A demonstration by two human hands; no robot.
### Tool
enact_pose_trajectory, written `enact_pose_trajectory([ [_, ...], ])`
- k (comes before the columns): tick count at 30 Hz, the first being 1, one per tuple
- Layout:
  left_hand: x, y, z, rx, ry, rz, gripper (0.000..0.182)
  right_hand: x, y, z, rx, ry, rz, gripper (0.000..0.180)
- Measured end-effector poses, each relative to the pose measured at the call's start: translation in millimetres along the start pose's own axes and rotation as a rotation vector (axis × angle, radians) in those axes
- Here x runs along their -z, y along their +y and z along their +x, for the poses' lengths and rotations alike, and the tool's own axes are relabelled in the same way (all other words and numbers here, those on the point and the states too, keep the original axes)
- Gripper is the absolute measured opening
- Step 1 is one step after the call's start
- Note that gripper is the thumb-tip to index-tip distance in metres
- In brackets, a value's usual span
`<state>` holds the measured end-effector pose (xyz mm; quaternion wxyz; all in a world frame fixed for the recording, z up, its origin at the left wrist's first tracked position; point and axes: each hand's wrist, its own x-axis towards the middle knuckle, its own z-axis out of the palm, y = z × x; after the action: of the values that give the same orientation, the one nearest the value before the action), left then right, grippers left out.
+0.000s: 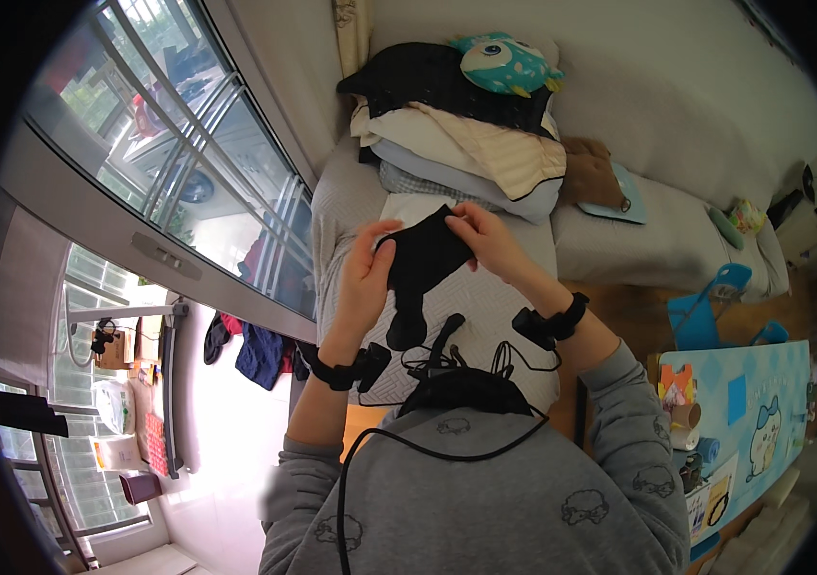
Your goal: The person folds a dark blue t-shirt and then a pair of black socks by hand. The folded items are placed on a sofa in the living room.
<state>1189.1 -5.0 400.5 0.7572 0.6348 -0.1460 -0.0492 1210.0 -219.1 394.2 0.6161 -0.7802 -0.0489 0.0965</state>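
Observation:
Both hands hold a pair of black socks (426, 253) by the upper edges, above a quilted light-grey sofa cover (484, 305). My left hand (367, 269) pinches the left edge between thumb and fingers. Gripping the upper right corner is my right hand (486, 241). A foot part of the black fabric hangs down below, towards me. Just beyond the hands lies a white cloth (419, 206) on the sofa, in front of a pile of folded bedding (462, 158). Each wrist wears a black strap with a small device.
A teal fish-shaped balloon (505, 63) tops the bedding. Brown cloth (590, 176) lies on the sofa to the right. Nearer, at right, stand a blue-patterned table (739, 402) and a blue chair (692, 320). A sliding glass door (200, 136) is at left; dark clothes (261, 356) lie beyond its frame.

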Motion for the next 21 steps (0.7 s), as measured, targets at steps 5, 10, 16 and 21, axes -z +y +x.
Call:
enact_pose_trajectory([
  [5, -1.1, 13.5, -2.4, 0.170, -0.209, -0.499, 0.037, -9.8, 23.9, -4.1, 0.695, 0.202, -0.394, 0.064],
  [10, -10.1, 20.7, -3.8, 0.111, -0.217, -0.199, 0.043, -30.2, 29.1, -13.6, 0.741, -0.004, -0.055, 0.087],
  [16, -0.4, 9.8, -0.7, 0.097, -0.003, 0.470, 0.024, -33.9, 24.3, -9.4, 0.026, -0.213, 0.779, 0.069],
  [21, 6.1, -18.2, -0.3, -0.297, 0.130, 0.641, 0.026, -32.1, 33.2, -4.6, -0.336, -0.401, 1.189, 0.095],
])
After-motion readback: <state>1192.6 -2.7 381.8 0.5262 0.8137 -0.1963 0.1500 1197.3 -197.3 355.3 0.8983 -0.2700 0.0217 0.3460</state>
